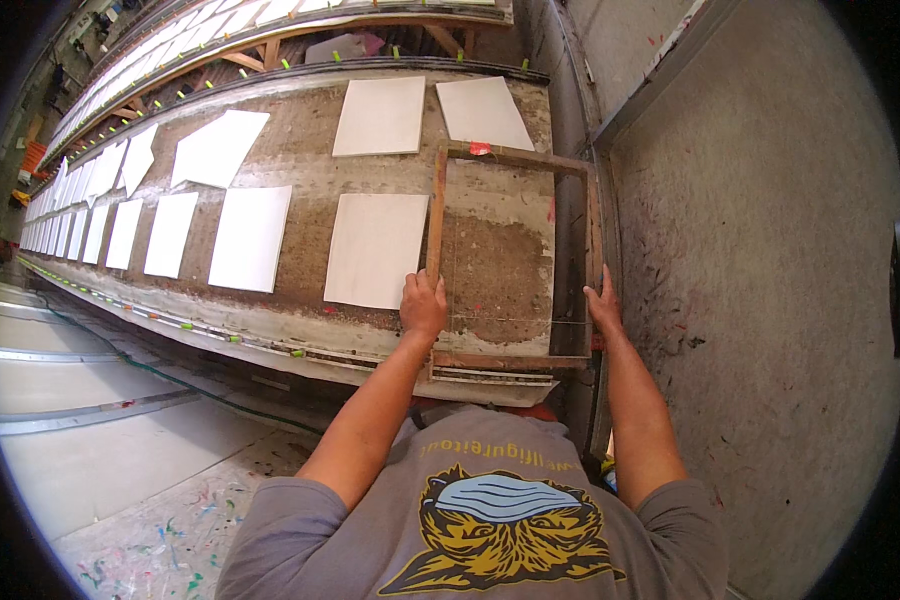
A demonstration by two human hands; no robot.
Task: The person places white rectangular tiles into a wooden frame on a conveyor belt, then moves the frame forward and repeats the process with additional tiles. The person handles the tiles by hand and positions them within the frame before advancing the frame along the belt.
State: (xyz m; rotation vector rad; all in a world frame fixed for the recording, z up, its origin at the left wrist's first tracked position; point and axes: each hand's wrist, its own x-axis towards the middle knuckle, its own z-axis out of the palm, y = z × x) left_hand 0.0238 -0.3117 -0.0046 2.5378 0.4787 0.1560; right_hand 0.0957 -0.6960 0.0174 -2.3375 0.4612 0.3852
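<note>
Between my two hands is a rectangular wooden frame (pixel 510 361), its bars brown and worn, with a red patch (pixel 480 149) on the far bar. The tabletop shows through its middle. My left hand (pixel 423 303) is closed on the left bar near the front corner. On the opposite bar my right hand (pixel 602 300) grips, thumb upward, its other fingers mostly hidden. The frame is at the right end of a long stained table (pixel 310 215); I cannot tell whether it rests there. Just left of it lies a white sheet (pixel 377 250), close to my left hand.
More white sheets (pixel 380 117) lie in two rows along the table, some skewed. Green clips line its edges. Another long table (pixel 245 57) stands beyond. A grey, paint-flecked concrete surface (pixel 750 250) is on the right, pale panels (pixel 80 390) at lower left.
</note>
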